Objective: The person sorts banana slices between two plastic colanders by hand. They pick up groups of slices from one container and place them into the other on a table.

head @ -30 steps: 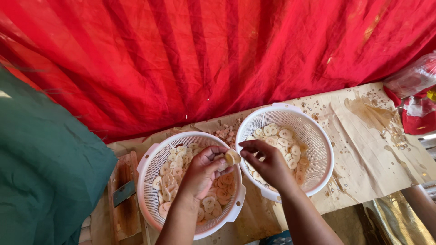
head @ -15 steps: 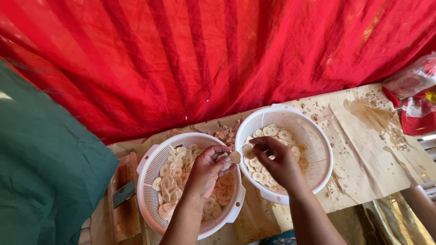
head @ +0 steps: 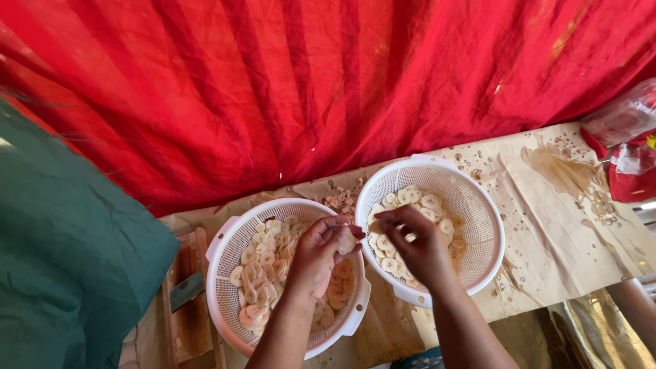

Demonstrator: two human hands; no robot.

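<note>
Left hand (head: 320,256) pinched slices (head: 347,242), frame centre | right hand (head: 417,246) fingertips pinched, contents unclear | slices looked thin, light, brittle: grip edges

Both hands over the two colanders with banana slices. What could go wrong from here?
1. The left hand pinches a small stack of slices over the gap between the left colander and the right colander; a loose grip might drop some between them.
2. The right hand works close to the left; the fingers may bump.
3. The paper is wet and stained, so fallen slices would likely get dirty.
</note>
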